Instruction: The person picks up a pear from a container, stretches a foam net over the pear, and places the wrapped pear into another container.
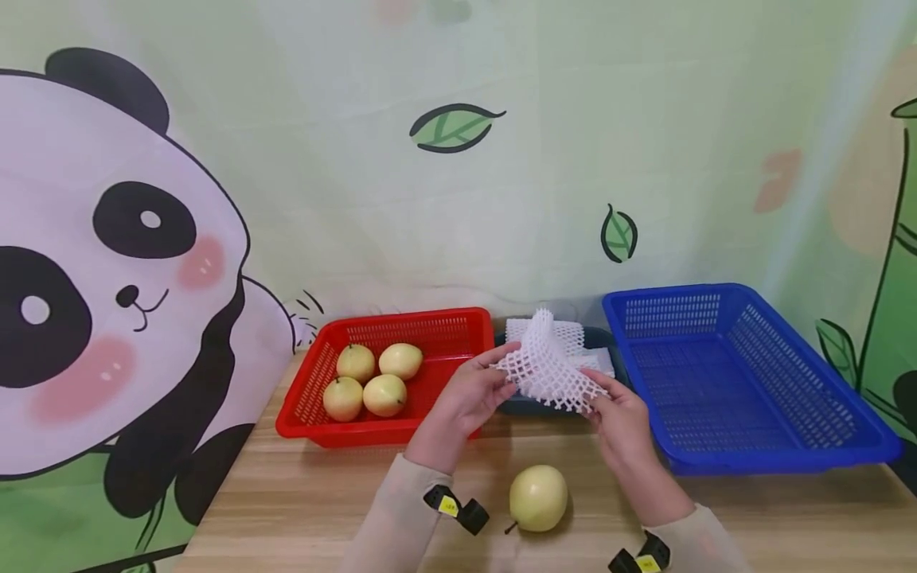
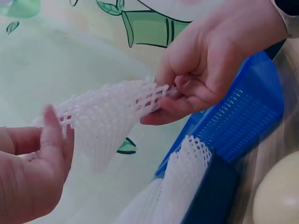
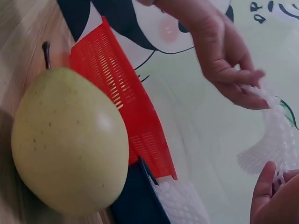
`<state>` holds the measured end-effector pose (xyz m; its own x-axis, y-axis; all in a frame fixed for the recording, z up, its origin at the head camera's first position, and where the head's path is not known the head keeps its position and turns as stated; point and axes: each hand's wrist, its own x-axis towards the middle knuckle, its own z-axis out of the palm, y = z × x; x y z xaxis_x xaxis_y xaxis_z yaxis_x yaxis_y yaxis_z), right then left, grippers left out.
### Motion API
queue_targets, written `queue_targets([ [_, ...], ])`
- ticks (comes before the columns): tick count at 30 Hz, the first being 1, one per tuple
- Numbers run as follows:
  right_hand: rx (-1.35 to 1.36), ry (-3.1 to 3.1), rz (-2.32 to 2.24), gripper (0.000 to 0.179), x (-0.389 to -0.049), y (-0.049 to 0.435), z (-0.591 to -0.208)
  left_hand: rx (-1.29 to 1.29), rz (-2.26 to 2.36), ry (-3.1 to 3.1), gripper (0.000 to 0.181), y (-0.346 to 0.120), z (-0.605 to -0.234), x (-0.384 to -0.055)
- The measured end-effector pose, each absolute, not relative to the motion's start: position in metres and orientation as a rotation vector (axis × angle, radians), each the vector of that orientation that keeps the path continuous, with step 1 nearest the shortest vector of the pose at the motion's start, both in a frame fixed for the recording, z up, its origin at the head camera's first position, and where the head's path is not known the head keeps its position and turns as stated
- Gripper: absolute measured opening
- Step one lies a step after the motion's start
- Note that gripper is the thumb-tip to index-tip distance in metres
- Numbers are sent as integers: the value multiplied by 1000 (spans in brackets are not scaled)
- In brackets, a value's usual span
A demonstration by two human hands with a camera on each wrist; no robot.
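Between both hands a white foam fruit net (image 1: pixel 548 366) is stretched wide, its mesh edge facing the person. My left hand (image 1: pixel 469 391) pinches one side of its rim; in the left wrist view the thumb and fingers of that left hand (image 2: pixel 39 163) close on the mesh. The opposite side is pinched by my right hand (image 1: pixel 619 414), also seen gripping in the left wrist view. Below the hands, a yellow pear (image 1: pixel 539 499) lies on the wooden table, its stem toward the lower left. Up close, the pear (image 3: pixel 70 140) fills much of the right wrist view.
A red basket (image 1: pixel 401 434) at left holds several pears (image 1: pixel 356 364). Behind the hands stands a dark teal basket (image 1: pixel 533 407) with more white foam nets (image 1: pixel 569 333). To the right is a blue basket (image 1: pixel 716 382). A printed panda cloth (image 1: pixel 501 215) hangs behind the table (image 1: pixel 301 509).
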<state>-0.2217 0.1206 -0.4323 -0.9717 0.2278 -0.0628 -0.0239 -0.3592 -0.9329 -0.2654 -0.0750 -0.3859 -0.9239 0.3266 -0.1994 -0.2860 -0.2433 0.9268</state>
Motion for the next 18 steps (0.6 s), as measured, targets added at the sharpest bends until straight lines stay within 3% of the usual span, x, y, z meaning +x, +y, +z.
queue_targets([
  [10, -269, -1745, 2708, 49, -219, 140, -439, 297, 1969, 2024, 36, -75, -409, -258],
  [18, -202, -1770, 2810, 45, -214, 155, -450, 269, 2017, 2001, 33, -74, -422, -256],
])
